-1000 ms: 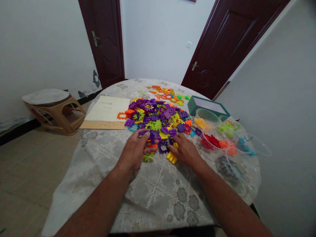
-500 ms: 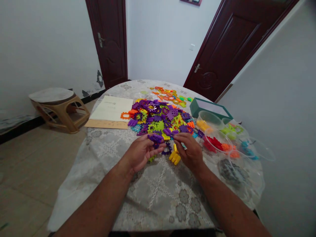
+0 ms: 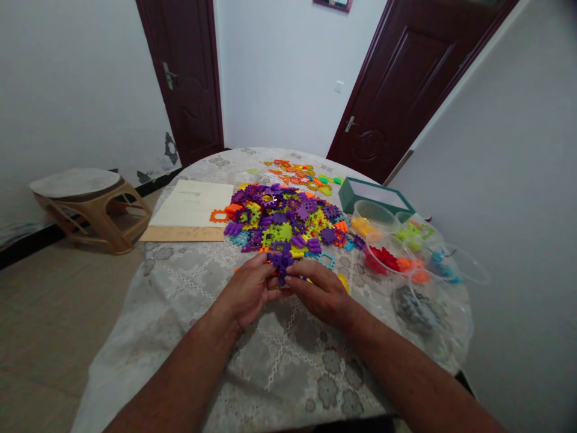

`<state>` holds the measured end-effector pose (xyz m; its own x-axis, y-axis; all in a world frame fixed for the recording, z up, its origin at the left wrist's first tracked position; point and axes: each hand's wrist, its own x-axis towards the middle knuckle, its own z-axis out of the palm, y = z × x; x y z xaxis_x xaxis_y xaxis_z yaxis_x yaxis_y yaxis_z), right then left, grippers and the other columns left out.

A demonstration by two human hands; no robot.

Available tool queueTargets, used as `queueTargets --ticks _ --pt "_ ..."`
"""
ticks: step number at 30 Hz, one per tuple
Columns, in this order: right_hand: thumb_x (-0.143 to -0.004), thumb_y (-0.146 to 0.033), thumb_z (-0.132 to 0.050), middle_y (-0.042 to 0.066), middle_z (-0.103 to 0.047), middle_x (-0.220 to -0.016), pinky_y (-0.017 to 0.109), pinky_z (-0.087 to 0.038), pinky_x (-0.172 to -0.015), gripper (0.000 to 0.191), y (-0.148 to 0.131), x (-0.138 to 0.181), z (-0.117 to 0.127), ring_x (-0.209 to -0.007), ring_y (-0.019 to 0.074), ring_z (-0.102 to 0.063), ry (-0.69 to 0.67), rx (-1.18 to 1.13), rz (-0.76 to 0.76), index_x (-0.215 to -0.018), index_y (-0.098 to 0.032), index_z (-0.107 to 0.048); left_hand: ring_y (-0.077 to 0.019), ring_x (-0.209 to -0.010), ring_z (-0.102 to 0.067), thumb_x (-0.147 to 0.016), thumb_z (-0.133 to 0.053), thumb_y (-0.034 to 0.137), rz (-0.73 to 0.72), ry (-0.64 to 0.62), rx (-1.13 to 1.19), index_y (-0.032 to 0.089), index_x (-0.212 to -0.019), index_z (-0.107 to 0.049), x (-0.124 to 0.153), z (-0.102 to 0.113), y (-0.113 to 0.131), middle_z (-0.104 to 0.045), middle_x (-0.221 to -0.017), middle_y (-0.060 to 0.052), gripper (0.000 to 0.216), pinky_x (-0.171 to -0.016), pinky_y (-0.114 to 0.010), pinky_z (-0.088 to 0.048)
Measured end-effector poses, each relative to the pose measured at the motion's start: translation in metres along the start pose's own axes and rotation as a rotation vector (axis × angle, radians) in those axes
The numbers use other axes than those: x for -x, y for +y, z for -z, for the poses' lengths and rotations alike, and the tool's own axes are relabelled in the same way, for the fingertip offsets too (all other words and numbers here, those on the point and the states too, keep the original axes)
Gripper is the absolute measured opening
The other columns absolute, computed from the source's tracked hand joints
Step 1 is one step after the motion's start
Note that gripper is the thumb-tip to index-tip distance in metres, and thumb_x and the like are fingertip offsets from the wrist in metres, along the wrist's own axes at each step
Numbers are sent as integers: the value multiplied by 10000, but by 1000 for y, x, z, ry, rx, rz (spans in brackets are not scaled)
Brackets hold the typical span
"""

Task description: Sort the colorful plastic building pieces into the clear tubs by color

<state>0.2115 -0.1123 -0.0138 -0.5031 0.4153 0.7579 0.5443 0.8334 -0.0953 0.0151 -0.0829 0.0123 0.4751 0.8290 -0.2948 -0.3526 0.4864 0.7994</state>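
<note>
Dark purple plastic building pieces (image 3: 280, 262) are between my two hands, just in front of a large heap of toothed building pieces (image 3: 279, 216) in purple, lime, yellow and orange. My left hand (image 3: 252, 286) is closed on the purple pieces from the left, thumb on top. From the right, the fingers of my right hand (image 3: 321, 291) pinch the same pieces. How many are joined there I cannot make out. A yellow piece (image 3: 344, 282) shows partly behind my right hand, and a light blue frame piece (image 3: 326, 260) lies beyond it.
Clear tubs hold yellow (image 3: 362, 227), red (image 3: 383, 258), and grey pieces (image 3: 412, 310) at the right. A green box (image 3: 375, 197) stands behind them. Open paper (image 3: 193, 203) lies left on the patterned tablecloth (image 3: 189, 288). A stool (image 3: 90, 207) stands left of the table.
My right hand has moved left from beside the heap to meet my left hand at the purple pieces. The view has shifted slightly.
</note>
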Motion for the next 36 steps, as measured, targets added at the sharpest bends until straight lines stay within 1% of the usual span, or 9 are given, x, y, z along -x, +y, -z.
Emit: queueTargets --ticks 3,6,11,14,19,22,25,28,36 --pt "-1036 -131 -623 87 -753 -1179 372 -629 -938 394 -2 1 -3 -1110 215 -718 13 -38 -64 -1405 -268 -642 -187 -850 -758 -883 -699 198 -1 -3 37 167 -1095 -699 0 0 1 -774 -1138 -133 214 -767 -335 -660" --pt "-1040 -155 -618 82 -750 -1164 354 -638 -904 328 2 3 -5 -1082 208 -726 37 -75 -135 -1336 -281 -684 -191 -840 -762 -817 -660 103 -5 -3 115 156 -1093 -703 -1 3 1 -780 -1116 -132 284 -774 -343 -659" --pt "-1024 -119 -616 93 -761 -1190 388 -623 -976 288 5 2 -4 -1140 218 -718 -1 -106 -62 -1262 -255 -706 -171 -872 -751 -821 -682 120 -27 -42 104 163 -1114 -706 0 7 1 -778 -1136 -112 297 -793 -294 -641" --pt "-1016 -140 -645 87 -762 -1239 433 -603 -1032 307 4 -1 -2 -1191 231 -701 -18 -135 -56 -1292 -267 -688 -159 -908 -748 -854 -720 174 -54 4 12 172 -1103 -700 1 4 0 -777 -1136 -102 250 -766 -234 -615" --pt "-1045 -127 -527 133 -670 -1423 517 -534 -1115 393 33 5 1 -1326 262 -623 47 55 -348 -1395 -261 -648 -202 -996 -771 -874 -687 156 -99 82 -52 182 -1144 -676 -3 1 0 -768 -1226 -124 271 -858 -323 -643" --pt "-1036 -129 -484 185 -624 -1480 588 -471 -1153 415 66 18 0 -1387 315 -566 -25 257 -486 -1416 -194 -637 -210 -1035 -774 -880 -681 143 -132 135 -90 195 -1129 -663 -6 0 0 -762 -1261 -126 255 -879 -341 -648" --pt "-1008 -116 -485 203 -647 -1437 593 -456 -1144 436 89 31 -4 -1346 325 -581 -151 305 -531 -1419 -156 -626 -218 -1049 -776 -875 -687 123 -142 156 -111 194 -1068 -659 -10 -2 -1 -762 -1251 -129 207 -897 -358 -653" --pt "-999 -152 -530 196 -686 -1318 547 -494 -1087 402 96 37 -7 -1224 315 -617 -223 292 -581 -1382 -153 -650 -220 -1046 -776 -882 -675 107 -145 165 -125 193 -1034 -652 -13 -3 -2 -762 -1231 -127 176 -890 -354 -659" --pt "-976 -291 -629 122 -697 -1084 445 -543 -953 270 86 27 2 -1026 269 -658 -25 108 -733 -1189 -164 -739 -219 -1045 -767 -921 -642 142 -185 138 -161 202 -1111 -664 -15 -7 0 -756 -1227 -119 201 -863 -346 -658"
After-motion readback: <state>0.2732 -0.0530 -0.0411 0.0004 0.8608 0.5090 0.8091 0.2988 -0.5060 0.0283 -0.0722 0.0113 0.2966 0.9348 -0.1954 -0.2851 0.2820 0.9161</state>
